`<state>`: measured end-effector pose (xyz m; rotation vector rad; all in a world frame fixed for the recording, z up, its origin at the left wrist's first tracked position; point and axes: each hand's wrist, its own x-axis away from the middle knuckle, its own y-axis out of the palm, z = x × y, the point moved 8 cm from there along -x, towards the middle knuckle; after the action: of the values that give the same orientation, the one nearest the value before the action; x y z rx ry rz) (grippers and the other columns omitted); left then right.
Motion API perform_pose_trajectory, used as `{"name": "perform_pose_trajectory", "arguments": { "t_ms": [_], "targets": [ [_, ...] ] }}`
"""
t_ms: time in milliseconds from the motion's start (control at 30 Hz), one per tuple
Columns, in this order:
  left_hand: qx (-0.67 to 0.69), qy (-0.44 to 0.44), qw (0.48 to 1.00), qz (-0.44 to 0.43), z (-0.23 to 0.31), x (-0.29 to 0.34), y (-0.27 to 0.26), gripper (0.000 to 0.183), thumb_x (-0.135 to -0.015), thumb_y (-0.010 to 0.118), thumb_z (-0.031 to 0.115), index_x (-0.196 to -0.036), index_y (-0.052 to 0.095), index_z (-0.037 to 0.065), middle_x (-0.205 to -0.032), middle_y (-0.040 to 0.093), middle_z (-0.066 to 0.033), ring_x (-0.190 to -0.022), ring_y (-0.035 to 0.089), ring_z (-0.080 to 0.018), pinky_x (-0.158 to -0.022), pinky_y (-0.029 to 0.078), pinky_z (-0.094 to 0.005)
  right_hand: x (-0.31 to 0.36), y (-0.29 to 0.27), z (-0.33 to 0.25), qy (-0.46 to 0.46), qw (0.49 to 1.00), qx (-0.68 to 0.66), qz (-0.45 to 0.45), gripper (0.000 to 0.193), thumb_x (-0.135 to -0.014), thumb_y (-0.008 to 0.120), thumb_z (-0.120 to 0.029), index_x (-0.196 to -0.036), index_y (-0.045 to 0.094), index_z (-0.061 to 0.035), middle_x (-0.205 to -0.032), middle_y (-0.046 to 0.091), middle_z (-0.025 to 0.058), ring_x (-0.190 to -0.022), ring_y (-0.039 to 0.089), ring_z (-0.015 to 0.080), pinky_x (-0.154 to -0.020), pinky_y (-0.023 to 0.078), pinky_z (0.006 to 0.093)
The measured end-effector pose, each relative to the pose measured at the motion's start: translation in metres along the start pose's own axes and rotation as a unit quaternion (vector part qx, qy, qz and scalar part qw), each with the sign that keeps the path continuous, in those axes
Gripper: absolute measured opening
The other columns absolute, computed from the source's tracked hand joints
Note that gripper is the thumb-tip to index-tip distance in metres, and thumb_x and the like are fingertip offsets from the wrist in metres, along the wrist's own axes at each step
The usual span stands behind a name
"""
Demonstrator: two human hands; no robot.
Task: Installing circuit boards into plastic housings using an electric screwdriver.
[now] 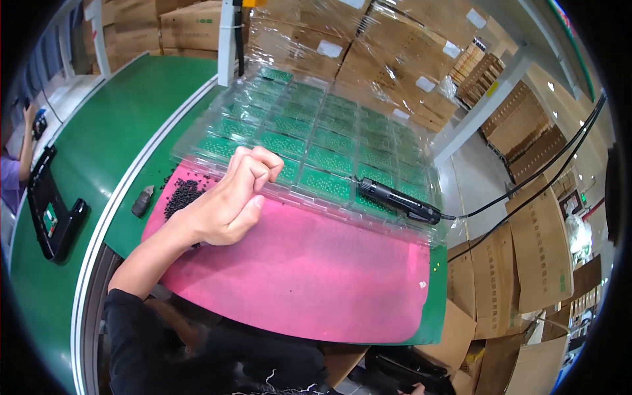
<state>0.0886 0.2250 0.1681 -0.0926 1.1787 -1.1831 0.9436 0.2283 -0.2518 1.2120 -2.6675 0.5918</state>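
Note:
My left hand is closed with its fingers curled, over the near left edge of a clear plastic tray. Whatever those fingers may hold is hidden. Green circuit boards lie in the tray's compartments. Close by the wrist, a heap of small black parts rests on a pink mat. A black electric screwdriver with a cable lies across the tray's right side. Only a few fingers of my right hand show at the bottom edge, beside a black object too dark to name.
To the left runs a green conveyor with a metal rail, carrying a black plastic housing. A small dark lump sits beside the mat. Wrapped cartons stand behind; open cardboard boxes are at right. Another person's arm shows far left.

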Motion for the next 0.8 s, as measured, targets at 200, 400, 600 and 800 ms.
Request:
{"name": "perform_pose_trajectory", "arguments": {
  "t_ms": [200,400,600,800],
  "targets": [
    [0.108,-0.012,0.993,0.048,-0.026,0.005,0.021,0.021,-0.078,0.045,-0.004,-0.096,0.038,0.005,-0.097,0.049,-0.0129,-0.085,0.042,-0.0257,-0.085,0.039,-0.0377,0.027,-0.157,-0.052,0.091,0.992,-0.050,0.077,0.021,-0.072,0.055,-0.016,-0.093,0.056,-0.0095,-0.091,0.057,0.0082,-0.075,0.054,0.0250,-0.054,0.039,0.0346],
    [0.101,-0.033,0.994,-0.014,-0.023,-0.001,0.033,0.012,-0.076,0.048,-0.007,-0.084,0.050,0.002,-0.086,0.055,-0.0091,-0.082,0.050,-0.0250,-0.079,0.042,-0.0353,0.084,-0.146,-0.234,-0.171,0.985,0.021,0.015,0.041,-0.084,0.053,-0.022,-0.121,0.054,-0.0024,-0.120,0.056,0.0149,-0.104,0.056,0.0286,-0.088,0.041,0.0384],
    [0.149,-0.060,0.987,-0.015,-0.017,0.016,0.035,0.003,-0.087,0.054,0.003,-0.087,0.056,0.002,-0.091,0.060,-0.0098,-0.089,0.056,-0.0253,-0.084,0.043,-0.0380,0.214,0.075,-0.416,-0.370,0.864,0.297,-0.167,0.058,-0.074,0.053,-0.001,-0.132,0.053,0.0024,-0.121,0.058,0.0137,-0.112,0.056,0.0265,-0.103,0.040,0.0363],
    [0.214,-0.132,0.958,-0.140,-0.014,0.029,0.059,0.058,-0.086,0.068,0.025,-0.136,0.047,0.004,-0.131,0.053,-0.0164,-0.120,0.054,-0.0315,-0.103,0.043,-0.0420,0.345,0.349,-0.433,-0.402,0.576,0.481,-0.524,0.040,-0.054,0.045,0.005,-0.090,0.064,0.0059,-0.075,0.058,0.0279,-0.069,0.060,0.0405,-0.065,0.049,0.0364]
  ]
}}
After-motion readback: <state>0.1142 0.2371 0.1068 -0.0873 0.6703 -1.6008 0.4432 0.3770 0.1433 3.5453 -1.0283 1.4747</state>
